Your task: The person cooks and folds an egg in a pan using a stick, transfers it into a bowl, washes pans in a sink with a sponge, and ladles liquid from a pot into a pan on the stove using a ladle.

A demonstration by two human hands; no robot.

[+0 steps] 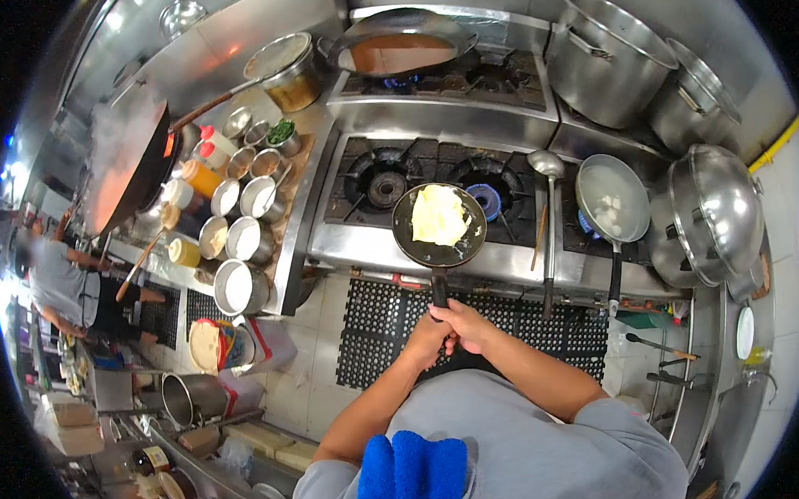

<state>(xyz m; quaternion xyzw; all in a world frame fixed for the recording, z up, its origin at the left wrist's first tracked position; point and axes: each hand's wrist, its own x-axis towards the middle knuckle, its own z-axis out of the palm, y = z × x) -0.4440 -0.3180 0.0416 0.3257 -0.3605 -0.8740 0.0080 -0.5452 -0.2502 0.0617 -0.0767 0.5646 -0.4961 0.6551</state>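
A black frying pan [407, 245] is held in front of me over the near edge of the stove, with a pale yellow cooked egg [439, 215] lying in it. My right hand [466, 325] is closed around the pan's handle [440, 290], thumb on top. My left hand [426, 342] is also closed at the handle's end, pressed against the right one; its fingers are partly hidden. Just behind the pan, a blue flame burns on a burner [483, 200]. To its right lie a ladle [547, 165] and a thin wooden stick [538, 239].
A second pan [612, 198] with pale pieces in liquid sits over a flame at right. Steel pots [608, 57] and a large domed lid [711, 212] stand beyond. Seasoning containers [241, 287] fill the left counter. A steaming wok [142, 175] and another person [62, 283] are far left.
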